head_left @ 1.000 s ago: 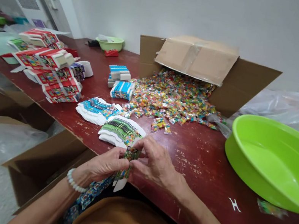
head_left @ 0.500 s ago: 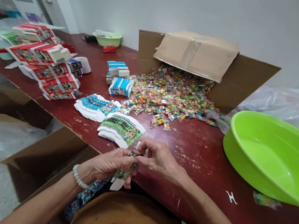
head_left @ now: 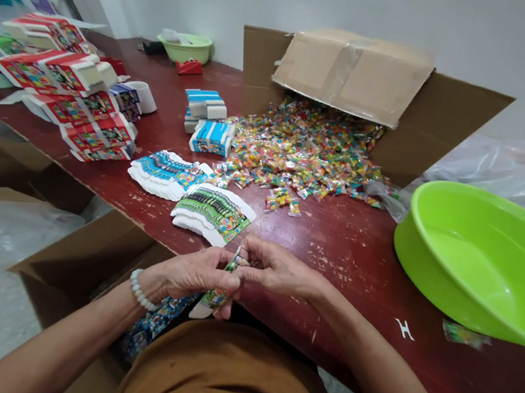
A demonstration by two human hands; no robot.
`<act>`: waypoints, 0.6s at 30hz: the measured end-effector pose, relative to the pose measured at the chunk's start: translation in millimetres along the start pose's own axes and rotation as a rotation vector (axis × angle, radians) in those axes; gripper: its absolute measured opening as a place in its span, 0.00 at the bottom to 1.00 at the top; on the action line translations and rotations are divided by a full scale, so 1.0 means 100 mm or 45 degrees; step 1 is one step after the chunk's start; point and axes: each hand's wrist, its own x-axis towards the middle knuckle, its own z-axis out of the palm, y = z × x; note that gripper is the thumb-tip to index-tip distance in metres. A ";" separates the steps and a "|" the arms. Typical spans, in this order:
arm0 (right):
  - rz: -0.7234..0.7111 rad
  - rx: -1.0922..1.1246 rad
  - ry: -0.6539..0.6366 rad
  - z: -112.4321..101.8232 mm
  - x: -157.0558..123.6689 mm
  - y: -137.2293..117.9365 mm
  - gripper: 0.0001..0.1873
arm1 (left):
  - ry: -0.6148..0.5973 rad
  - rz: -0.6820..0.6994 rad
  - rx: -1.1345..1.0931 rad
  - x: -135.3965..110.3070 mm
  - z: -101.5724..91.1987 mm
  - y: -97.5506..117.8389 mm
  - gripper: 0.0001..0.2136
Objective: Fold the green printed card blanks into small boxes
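A small green printed carton [head_left: 215,297] is between my hands, close to my body at the table's front edge, a white flap at its lower end. My left hand [head_left: 198,273] is closed round its body. At the carton's upper end, my right hand [head_left: 270,267] pinches with thumb and fingers; the fingertips are partly hidden. Just beyond lies a fanned stack of flat green cartons [head_left: 213,213], beside a stack of flat blue cartons [head_left: 169,173]. Farther back spreads a heap of small wrapped candies [head_left: 301,152].
A tipped cardboard box [head_left: 349,76] stands behind the candies. At right is a big lime-green basin [head_left: 409,229]. Taped red carton bundles [head_left: 61,73] pile up at left, with blue bundles [head_left: 212,138] nearer the middle. An open cardboard box [head_left: 74,251] sits below the table edge.
The view has tilted slightly, so the table things sit higher in it. Both hands stay on the green carton, which has turned and shows a narrower side, with its upper end more covered.
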 end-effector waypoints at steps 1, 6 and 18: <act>0.002 0.064 -0.020 0.00 0.02 0.02 0.11 | 0.007 0.009 -0.023 0.00 0.02 0.01 0.19; -0.017 -0.024 0.566 0.11 0.07 0.12 0.12 | 0.414 0.133 -0.034 0.01 0.13 0.03 0.16; 0.049 -0.083 0.811 0.21 0.12 0.26 0.09 | 1.216 0.666 0.106 0.16 0.24 -0.19 0.33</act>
